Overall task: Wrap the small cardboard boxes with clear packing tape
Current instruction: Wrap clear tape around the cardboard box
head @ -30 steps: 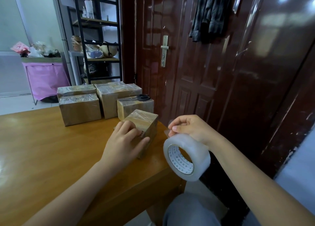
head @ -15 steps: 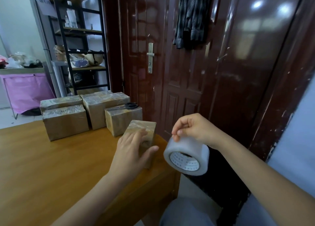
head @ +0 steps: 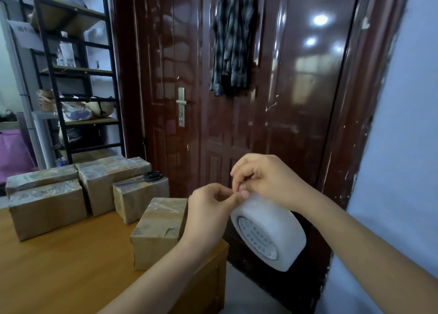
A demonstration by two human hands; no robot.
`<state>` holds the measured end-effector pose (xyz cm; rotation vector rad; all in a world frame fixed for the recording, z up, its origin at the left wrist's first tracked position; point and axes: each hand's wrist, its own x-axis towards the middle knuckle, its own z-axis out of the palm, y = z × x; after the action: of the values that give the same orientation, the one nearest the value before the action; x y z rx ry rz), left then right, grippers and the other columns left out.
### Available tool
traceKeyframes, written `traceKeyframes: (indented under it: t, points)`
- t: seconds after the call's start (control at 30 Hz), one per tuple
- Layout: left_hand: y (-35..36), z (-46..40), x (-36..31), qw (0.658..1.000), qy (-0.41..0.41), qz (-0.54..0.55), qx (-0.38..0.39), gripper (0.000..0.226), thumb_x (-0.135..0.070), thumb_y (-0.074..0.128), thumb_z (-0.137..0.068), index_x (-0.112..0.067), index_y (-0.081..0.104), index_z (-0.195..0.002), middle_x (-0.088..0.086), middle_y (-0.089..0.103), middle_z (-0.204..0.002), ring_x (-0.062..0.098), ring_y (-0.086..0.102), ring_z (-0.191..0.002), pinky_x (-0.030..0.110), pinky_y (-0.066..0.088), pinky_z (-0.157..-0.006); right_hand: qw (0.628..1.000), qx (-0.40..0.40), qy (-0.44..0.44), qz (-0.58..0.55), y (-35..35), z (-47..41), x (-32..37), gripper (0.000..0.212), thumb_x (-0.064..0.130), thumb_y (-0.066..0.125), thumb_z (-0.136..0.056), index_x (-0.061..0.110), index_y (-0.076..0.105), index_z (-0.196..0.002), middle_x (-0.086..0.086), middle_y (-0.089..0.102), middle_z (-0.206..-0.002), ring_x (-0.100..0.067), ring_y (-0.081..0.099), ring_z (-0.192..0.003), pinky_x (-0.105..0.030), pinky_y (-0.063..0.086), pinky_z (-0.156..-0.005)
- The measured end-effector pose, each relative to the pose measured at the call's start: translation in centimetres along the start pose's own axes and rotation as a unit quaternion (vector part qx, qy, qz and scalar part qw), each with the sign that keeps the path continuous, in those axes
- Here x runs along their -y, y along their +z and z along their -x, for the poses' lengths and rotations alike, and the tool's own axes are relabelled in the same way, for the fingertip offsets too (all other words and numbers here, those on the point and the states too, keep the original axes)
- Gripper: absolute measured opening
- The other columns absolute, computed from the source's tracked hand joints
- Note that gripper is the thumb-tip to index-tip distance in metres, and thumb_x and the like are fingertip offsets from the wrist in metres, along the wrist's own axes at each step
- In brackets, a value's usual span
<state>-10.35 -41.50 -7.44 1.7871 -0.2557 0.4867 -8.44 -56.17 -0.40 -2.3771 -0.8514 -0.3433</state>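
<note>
A small cardboard box (head: 158,230) with shiny tape on its top stands near the right corner of the wooden table (head: 59,266). Just right of it, off the table edge, my right hand (head: 267,181) holds a thick roll of clear packing tape (head: 270,233) from above. My left hand (head: 208,211) has its fingertips curled at the roll's top edge, touching my right fingertips and pinching at the tape there. Whether a tape end is lifted is hidden by the fingers.
Several taped boxes (head: 47,202) stand in a group at the back of the table, black scissors (head: 147,177) lying on one of them. A dark red door (head: 225,112) with a hanging shirt (head: 232,41) is close ahead. A black shelf rack (head: 78,76) stands at the left.
My left hand left the small box and rose to the tape roll, meeting my right fingertips. The roll lifted a little, and the camera view tilted upward.
</note>
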Motion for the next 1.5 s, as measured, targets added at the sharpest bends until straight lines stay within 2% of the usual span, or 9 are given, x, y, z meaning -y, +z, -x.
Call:
traceKeyframes:
  t: [0.13, 0.3, 0.43, 0.63, 0.77, 0.87, 1.0, 1.23, 1.5]
  points:
    - [-0.3, 0.7, 0.7, 0.999, 0.03, -0.031, 0.016, 0.03, -0.036, 0.069, -0.086, -0.012, 0.067, -0.068, 0.009, 0.066, -0.065, 0.029, 0.065, -0.064, 0.051, 0.054, -0.062, 0.999, 0.019, 0.012, 0.023, 0.7, -0.3, -0.2, 0.03, 0.006, 0.073, -0.08, 0.036, 0.076, -0.079, 0.013, 0.064, -0.096, -0.006, 0.064, -0.085, -0.031, 0.054, -0.081]
    - [-2.3, 0.3, 1.2, 0.995, 0.059, -0.081, -0.024, 0.03, -0.026, 0.066, -0.09, -0.01, 0.064, -0.064, 0.002, 0.061, -0.056, 0.005, 0.054, -0.049, 0.018, 0.045, -0.049, 0.972, 0.03, 0.098, -0.213, -0.1, -0.3, 0.4, 0.054, 0.036, 0.054, -0.096, 0.029, 0.038, -0.146, 0.011, 0.061, -0.125, -0.013, 0.072, -0.087, -0.026, 0.056, -0.08]
    - [-5.2, -1.0, 2.0, 0.989, -0.001, -0.031, -0.141, 0.035, -0.025, 0.062, -0.094, 0.0, 0.063, -0.069, 0.008, 0.065, -0.061, 0.018, 0.064, -0.057, 0.024, 0.054, -0.053, 0.938, 0.119, 0.093, -0.312, 0.8, 0.6, -1.8, 0.079, 0.075, 0.061, -0.072, 0.009, 0.069, -0.115, -0.009, 0.073, -0.106, -0.024, 0.069, -0.099, -0.036, 0.053, -0.091]
    - [-7.2, -2.1, 2.4, 0.974, -0.112, 0.07, -0.186, 0.038, -0.023, 0.057, -0.097, 0.013, 0.062, -0.084, 0.024, 0.068, -0.075, 0.033, 0.069, -0.066, 0.036, 0.059, -0.054, 0.84, 0.074, -0.02, -0.538, 6.1, -0.7, -3.0, 0.052, 0.045, 0.084, -0.068, 0.016, 0.068, -0.108, -0.003, 0.069, -0.092, -0.018, 0.065, -0.087, -0.034, 0.052, -0.083]
    - [-10.1, -2.4, 2.5, 0.961, -0.15, 0.118, -0.198, 0.024, -0.015, 0.055, -0.099, 0.0, 0.062, -0.082, 0.008, 0.067, -0.057, 0.023, 0.066, -0.053, 0.032, 0.057, -0.052, 0.88, 0.1, -0.035, -0.462, 5.5, -1.6, -3.1, 0.047, 0.058, 0.077, -0.069, 0.02, 0.073, -0.097, 0.0, 0.067, -0.081, -0.016, 0.063, -0.074, -0.033, 0.052, -0.076]
    - [-13.9, -2.5, 3.5, 0.939, -0.178, 0.175, -0.238, 0.014, -0.008, 0.057, -0.096, -0.001, 0.065, -0.086, 0.004, 0.065, -0.057, 0.015, 0.063, -0.049, 0.034, 0.058, -0.059, 0.954, 0.136, 0.029, -0.264, 4.7, -2.1, -4.4, 0.076, 0.07, 0.075, -0.06, 0.0, 0.067, -0.086, -0.002, 0.059, -0.07, -0.018, 0.055, -0.066, -0.022, 0.043, -0.062]
    - [-14.9, -0.5, 6.0, 0.949, -0.209, 0.121, -0.202, 0.021, -0.01, 0.061, -0.094, 0.002, 0.064, -0.078, 0.007, 0.067, -0.059, 0.018, 0.063, -0.051, 0.036, 0.058, -0.065, 0.972, 0.2, 0.114, -0.038, 5.2, -2.7, -5.7, 0.076, 0.088, 0.064, -0.042, 0.015, 0.047, -0.057, 0.003, 0.044, -0.053, -0.016, 0.043, -0.053, -0.026, 0.031, -0.052]
    - [-15.2, 0.9, 9.1, 0.932, -0.251, 0.112, -0.238, 0.013, -0.011, 0.065, -0.09, -0.001, 0.071, -0.086, 0.009, 0.071, -0.07, 0.023, 0.065, -0.063, 0.044, 0.054, -0.08, 0.971, 0.205, 0.1, -0.07, 6.3, -4.1, -6.0, 0.068, 0.078, 0.069, -0.06, 0.015, 0.045, -0.059, 0.005, 0.042, -0.052, -0.011, 0.039, -0.049, -0.024, 0.032, -0.053]
    - [-15.5, 1.2, 10.3, 0.927, -0.251, 0.107, -0.259, 0.014, -0.013, 0.065, -0.091, -0.003, 0.07, -0.081, 0.006, 0.072, -0.067, 0.021, 0.065, -0.064, 0.038, 0.052, -0.073, 0.97, 0.211, 0.102, -0.062, 7.3, -4.1, -5.3, 0.057, 0.07, 0.064, -0.062, 0.019, 0.04, -0.051, 0.006, 0.039, -0.048, -0.011, 0.037, -0.048, -0.026, 0.03, -0.053]
